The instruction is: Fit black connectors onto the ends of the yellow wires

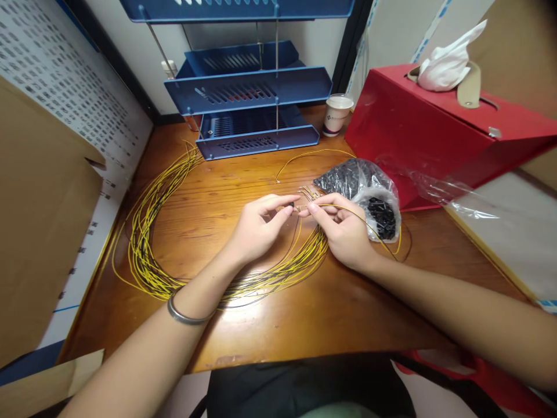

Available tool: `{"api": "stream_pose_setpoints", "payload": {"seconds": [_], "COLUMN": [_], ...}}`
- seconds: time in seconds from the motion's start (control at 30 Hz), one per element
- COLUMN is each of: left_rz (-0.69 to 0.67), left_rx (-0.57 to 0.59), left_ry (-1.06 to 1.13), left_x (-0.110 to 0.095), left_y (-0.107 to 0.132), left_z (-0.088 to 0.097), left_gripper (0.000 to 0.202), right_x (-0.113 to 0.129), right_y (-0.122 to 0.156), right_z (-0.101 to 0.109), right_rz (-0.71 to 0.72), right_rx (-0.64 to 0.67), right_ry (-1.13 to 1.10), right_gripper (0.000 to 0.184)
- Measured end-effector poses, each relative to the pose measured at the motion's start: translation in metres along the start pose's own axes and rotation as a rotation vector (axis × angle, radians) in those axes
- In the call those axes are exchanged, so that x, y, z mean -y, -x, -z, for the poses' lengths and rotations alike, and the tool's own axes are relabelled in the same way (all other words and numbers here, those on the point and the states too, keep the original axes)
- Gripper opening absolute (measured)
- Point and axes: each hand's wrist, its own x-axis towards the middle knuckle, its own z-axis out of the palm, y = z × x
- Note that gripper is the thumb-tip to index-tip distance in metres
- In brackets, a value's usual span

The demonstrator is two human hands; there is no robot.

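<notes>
The left hand (256,229) is pinching a small black cap (292,205) between thumb and forefinger, with the other fingers curling loosely under. The right hand (343,229) is gripping the end of one yellow wire (348,209) between thumb and fingertips, and that end is meeting the cap just above the middle of the desk (331,313). Both hands are hovering close together, fingertips almost touching.

The wire is trailing back over the right hand toward the coil (143,244), a wide loop of yellow strands that is lying flat on the desk. The coil is running from under the wrists out to the left edge, and up to the trays (248,87) at the back. A bracelet (187,316) is sitting on the left forearm, just over the near arc of the coil.

Just beside the right hand, a clear bag (365,186) of black caps is lying against the red box (435,128), which is closing off the right rear corner. A cup (337,113) is standing between box and trays. A cardboard sheet (39,220) is leaning along the left edge. Bare wood is showing inside the coil's ring and along the near edge in front of the forearms. A stray wire (313,152) is curving across the strip between trays and bag.
</notes>
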Motion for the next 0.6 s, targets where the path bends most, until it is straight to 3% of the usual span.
{"api": "stream_pose_setpoints", "payload": {"seconds": [0.1, 0.27, 0.6], "left_rz": [-0.041, 0.020, 0.091], "left_rx": [0.014, 0.005, -0.050], "left_ry": [-0.048, 0.021, 0.120], "left_x": [-0.0002, 0.0016, 0.0043], "left_y": [-0.0005, -0.0011, -0.0021], "left_z": [0.0008, -0.0002, -0.0009], "left_gripper": [0.029, 0.024, 0.022], "right_x": [0.0012, 0.0037, 0.0004], "right_y": [0.0029, 0.0051, -0.0038], "right_z": [0.0016, 0.0048, 0.0061], "right_rz": [0.041, 0.151, 0.039], "right_rx": [-0.010, -0.016, -0.023], "right_ry": [0.113, 0.295, 0.141], "right_gripper": [0.026, 0.013, 0.027]}}
